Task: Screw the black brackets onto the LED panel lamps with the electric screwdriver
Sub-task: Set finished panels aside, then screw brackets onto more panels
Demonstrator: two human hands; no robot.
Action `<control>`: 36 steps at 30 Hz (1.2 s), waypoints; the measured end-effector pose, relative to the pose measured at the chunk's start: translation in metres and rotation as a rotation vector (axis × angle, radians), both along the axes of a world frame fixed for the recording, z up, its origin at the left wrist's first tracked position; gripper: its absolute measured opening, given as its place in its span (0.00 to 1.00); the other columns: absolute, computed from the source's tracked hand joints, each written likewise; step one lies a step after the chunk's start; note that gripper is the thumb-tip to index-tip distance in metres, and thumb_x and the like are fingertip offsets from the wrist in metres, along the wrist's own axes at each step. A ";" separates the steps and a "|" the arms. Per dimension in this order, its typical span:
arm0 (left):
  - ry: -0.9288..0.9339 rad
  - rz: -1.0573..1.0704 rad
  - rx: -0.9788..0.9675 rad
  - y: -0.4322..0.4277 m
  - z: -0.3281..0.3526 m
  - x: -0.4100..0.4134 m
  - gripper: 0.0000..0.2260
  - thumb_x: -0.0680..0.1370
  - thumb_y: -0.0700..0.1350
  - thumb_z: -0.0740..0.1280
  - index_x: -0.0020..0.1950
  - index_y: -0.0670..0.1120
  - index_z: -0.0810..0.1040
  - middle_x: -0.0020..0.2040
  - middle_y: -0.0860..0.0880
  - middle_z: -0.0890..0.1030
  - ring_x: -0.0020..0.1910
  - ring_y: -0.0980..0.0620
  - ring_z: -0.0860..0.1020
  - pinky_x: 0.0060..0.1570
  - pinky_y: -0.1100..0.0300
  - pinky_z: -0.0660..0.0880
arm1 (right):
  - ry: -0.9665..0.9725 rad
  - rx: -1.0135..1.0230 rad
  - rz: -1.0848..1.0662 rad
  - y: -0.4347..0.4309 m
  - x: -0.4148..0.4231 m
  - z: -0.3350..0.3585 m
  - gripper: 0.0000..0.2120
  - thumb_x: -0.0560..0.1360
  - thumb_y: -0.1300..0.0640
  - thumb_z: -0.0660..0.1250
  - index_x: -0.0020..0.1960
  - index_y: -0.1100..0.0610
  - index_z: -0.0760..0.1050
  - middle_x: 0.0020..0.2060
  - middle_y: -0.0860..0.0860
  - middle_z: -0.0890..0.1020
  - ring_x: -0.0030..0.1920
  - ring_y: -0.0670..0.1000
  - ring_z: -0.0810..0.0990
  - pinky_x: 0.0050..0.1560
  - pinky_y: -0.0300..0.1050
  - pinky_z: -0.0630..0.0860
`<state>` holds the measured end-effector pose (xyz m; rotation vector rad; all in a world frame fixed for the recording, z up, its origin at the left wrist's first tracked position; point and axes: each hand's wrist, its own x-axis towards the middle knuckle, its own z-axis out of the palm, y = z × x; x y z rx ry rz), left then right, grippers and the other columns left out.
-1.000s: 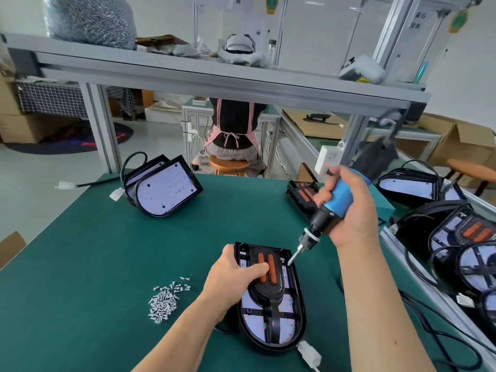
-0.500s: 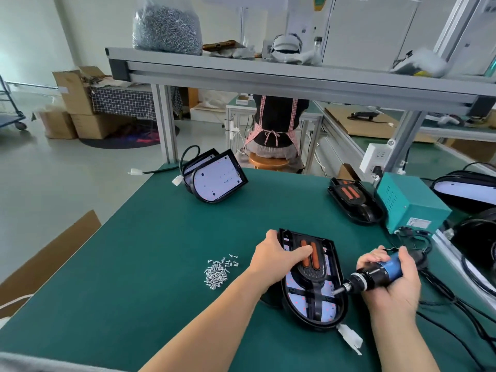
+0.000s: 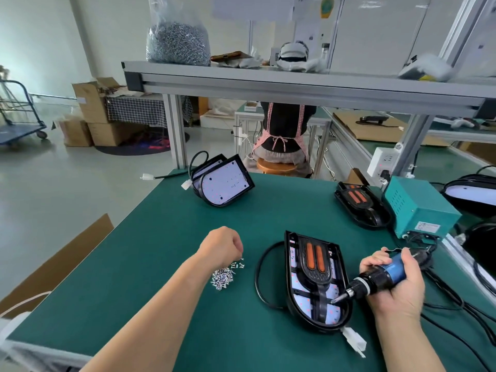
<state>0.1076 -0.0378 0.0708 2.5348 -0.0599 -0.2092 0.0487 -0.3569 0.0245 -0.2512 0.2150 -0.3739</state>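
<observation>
An LED panel lamp (image 3: 300, 287) in a black housing lies on the green table (image 3: 161, 264), a black bracket (image 3: 318, 279) with two orange strips resting on top of it. My right hand (image 3: 400, 291) grips the blue-and-black electric screwdriver (image 3: 381, 277); its bit points left and down, over the lamp's lower right part. My left hand (image 3: 222, 247) hovers over the far edge of a small pile of silver screws (image 3: 222, 277), left of the lamp. Its fingers curl downward and their tips are hidden.
Two bare lamps (image 3: 222, 183) lean at the table's far side. A lamp with a bracket (image 3: 359, 202) lies beside a teal power box (image 3: 418, 210). More lamps (image 3: 472, 191) and cables crowd the right. An aluminium shelf beam (image 3: 295, 84) crosses overhead. A person (image 3: 284, 130) sits beyond.
My left hand has let go of the bracket and lamp and moved left to the screw pile. My right hand has brought the screwdriver down and levelled it beside the lamp.
</observation>
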 end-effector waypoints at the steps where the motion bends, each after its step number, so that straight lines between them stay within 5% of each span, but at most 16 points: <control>1: -0.007 -0.027 0.051 -0.001 0.000 0.001 0.07 0.72 0.37 0.69 0.41 0.49 0.82 0.44 0.51 0.84 0.44 0.49 0.81 0.45 0.55 0.81 | 0.000 0.002 0.000 0.000 0.000 0.000 0.12 0.79 0.50 0.67 0.50 0.59 0.71 0.34 0.47 0.74 0.34 0.41 0.73 0.46 0.31 0.69; 9: -0.065 -0.150 0.237 -0.007 0.000 0.000 0.08 0.74 0.38 0.65 0.40 0.50 0.77 0.44 0.53 0.79 0.46 0.49 0.78 0.43 0.58 0.75 | -0.001 0.014 0.044 0.000 -0.002 0.005 0.13 0.73 0.52 0.71 0.49 0.59 0.71 0.35 0.48 0.73 0.33 0.42 0.73 0.38 0.33 0.74; 15: -0.275 -0.044 -0.145 -0.033 0.014 -0.022 0.07 0.73 0.37 0.65 0.38 0.49 0.73 0.38 0.53 0.79 0.41 0.49 0.78 0.41 0.55 0.76 | 0.009 0.085 0.049 0.000 -0.003 0.009 0.13 0.77 0.51 0.69 0.49 0.60 0.71 0.33 0.48 0.73 0.30 0.43 0.73 0.35 0.34 0.74; 19: -0.249 -0.188 -0.389 -0.079 0.025 -0.061 0.09 0.72 0.37 0.67 0.41 0.51 0.74 0.36 0.53 0.80 0.35 0.57 0.76 0.41 0.61 0.76 | 0.010 0.158 0.029 -0.001 -0.002 0.012 0.15 0.78 0.49 0.70 0.49 0.60 0.71 0.32 0.48 0.73 0.30 0.44 0.73 0.35 0.35 0.75; 22: -0.255 -0.297 -0.415 -0.110 0.021 -0.088 0.11 0.72 0.34 0.64 0.45 0.51 0.75 0.37 0.54 0.80 0.35 0.60 0.74 0.41 0.68 0.74 | 0.006 0.201 0.013 -0.003 -0.002 0.012 0.16 0.77 0.49 0.71 0.49 0.60 0.70 0.32 0.48 0.74 0.30 0.44 0.74 0.36 0.35 0.75; 26: -0.260 -0.307 -0.394 -0.134 0.014 -0.105 0.11 0.73 0.33 0.62 0.45 0.46 0.80 0.39 0.54 0.80 0.38 0.57 0.73 0.46 0.59 0.75 | 0.004 0.226 -0.009 -0.005 -0.002 0.012 0.16 0.77 0.48 0.71 0.50 0.59 0.70 0.32 0.49 0.75 0.31 0.44 0.74 0.41 0.34 0.73; 36: -0.188 -0.184 -0.538 -0.136 0.009 -0.113 0.11 0.73 0.33 0.65 0.40 0.49 0.80 0.37 0.51 0.82 0.33 0.59 0.74 0.40 0.62 0.75 | 0.018 0.198 -0.048 -0.011 0.000 0.014 0.18 0.76 0.46 0.72 0.49 0.59 0.70 0.31 0.48 0.73 0.30 0.44 0.74 0.40 0.35 0.73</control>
